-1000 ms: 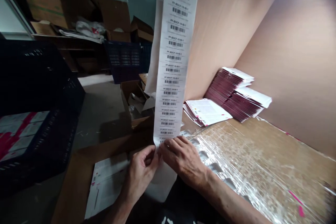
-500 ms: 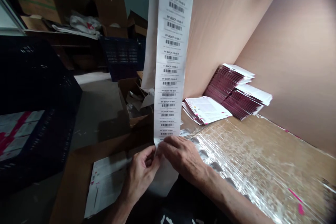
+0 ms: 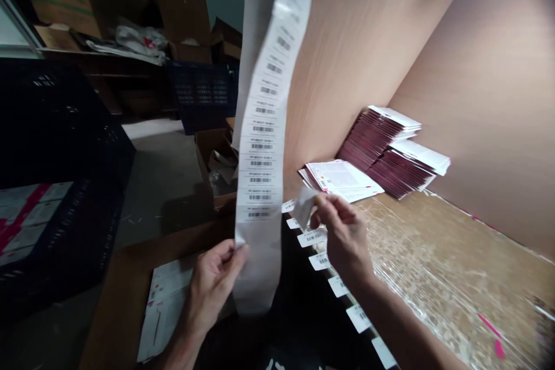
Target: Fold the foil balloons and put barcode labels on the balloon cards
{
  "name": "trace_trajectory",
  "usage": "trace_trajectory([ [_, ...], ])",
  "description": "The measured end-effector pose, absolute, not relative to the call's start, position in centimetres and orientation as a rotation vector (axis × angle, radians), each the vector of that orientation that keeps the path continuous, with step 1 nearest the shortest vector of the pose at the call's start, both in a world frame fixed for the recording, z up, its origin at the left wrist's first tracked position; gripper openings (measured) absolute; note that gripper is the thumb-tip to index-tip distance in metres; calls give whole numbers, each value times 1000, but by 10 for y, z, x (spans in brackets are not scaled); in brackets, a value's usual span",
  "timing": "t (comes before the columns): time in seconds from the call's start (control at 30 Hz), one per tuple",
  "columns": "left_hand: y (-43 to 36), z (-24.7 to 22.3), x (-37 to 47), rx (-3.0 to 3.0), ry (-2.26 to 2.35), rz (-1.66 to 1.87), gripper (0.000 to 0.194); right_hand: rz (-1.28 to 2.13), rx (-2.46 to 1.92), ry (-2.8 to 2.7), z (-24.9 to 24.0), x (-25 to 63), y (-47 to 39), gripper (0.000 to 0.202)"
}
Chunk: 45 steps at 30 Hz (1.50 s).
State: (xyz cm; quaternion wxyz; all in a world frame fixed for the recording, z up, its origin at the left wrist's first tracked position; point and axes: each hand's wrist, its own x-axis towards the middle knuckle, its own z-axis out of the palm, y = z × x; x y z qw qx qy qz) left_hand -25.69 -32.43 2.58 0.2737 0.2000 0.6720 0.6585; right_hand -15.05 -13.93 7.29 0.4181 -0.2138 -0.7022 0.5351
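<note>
A long strip of barcode labels (image 3: 262, 144) hangs down in front of me, its lower part bare backing. My left hand (image 3: 217, 274) pinches the strip's left edge, just below the last printed labels. To the right of the strip, my right hand (image 3: 347, 231) holds a single peeled label (image 3: 305, 208) between thumb and fingers, apart from the strip. Below that hand, a row of loose labels (image 3: 319, 261) sticks along the near edge of the table (image 3: 433, 266), each partly overhanging.
White flat printed packs (image 3: 347, 179) lie at the table's back, beside tall stacks with dark red edges (image 3: 381, 162). An open carton (image 3: 125, 295) holding white packs (image 3: 167, 300) stands below left. Dark blue crates (image 3: 56, 144) are farther left. A wooden panel (image 3: 359, 40) rises behind the table.
My right hand has left the strip and moved right with one label peeled off. My left hand has shifted slightly left and down, and the strip now curves.
</note>
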Motion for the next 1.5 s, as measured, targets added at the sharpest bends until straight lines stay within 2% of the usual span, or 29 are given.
trace_trajectory([
  [0.07, -333, 28, -268, 439, 1794, 1841, 31, 1113, -605, -1885, 74, -161, -112, 30],
  [0.17, -343, 31, -281, 308, 1761, 1897, 37, 410, -621, -2413, 62, -190, -73, 31],
  [0.23, -345, 30, -286, 270, 1790, 1892, 39, 93, -533, -2665, 49, -212, -58, 26],
  [0.4, -345, 24, -285, 283, 1793, 1797, 39, -101, -280, -2962, 23, -246, -55, 19],
  [0.6, -338, 19, -284, 323, 1783, 1802, 37, -216, -157, -3150, 19, -250, -61, 23],
  [0.8, -334, 20, -283, 339, 1774, 1779, 37, -125, -152, -3202, 23, -251, -68, 18],
  [0.97, -332, 22, -279, 405, 1790, 1764, 34, 137, -304, -3112, 28, -247, -72, 16],
  [1.07, -332, 21, -275, 432, 1810, 1755, 34, 345, -409, -2968, 39, -229, -85, 30],
  [1.1, -331, 21, -273, 434, 1821, 1755, 34, 534, -410, -2879, 43, -222, -93, 38],
  [1.17, -330, 23, -270, 439, 1840, 1741, 34, 1128, -334, -2580, 52, -206, -111, 47],
  [1.23, -329, 27, -267, 480, 1826, 1704, 34, 1697, -234, -2152, 58, -195, -130, 47],
  [1.3, -326, 33, -265, 538, 1763, 1712, 34, 1950, -207, -1897, 59, -188, -143, 40],
  [1.4, -321, 41, -262, 602, 1692, 1793, 35, 1946, -262, -1916, 54, -184, -151, 38],
  [1.43, -320, 42, -261, 614, 1698, 1807, 34, 1828, -293, -1982, 51, -182, -151, 40],
  [1.5, -319, 42, -259, 622, 1733, 1805, 30, 1343, -363, -2096, 48, -176, -152, 46],
])
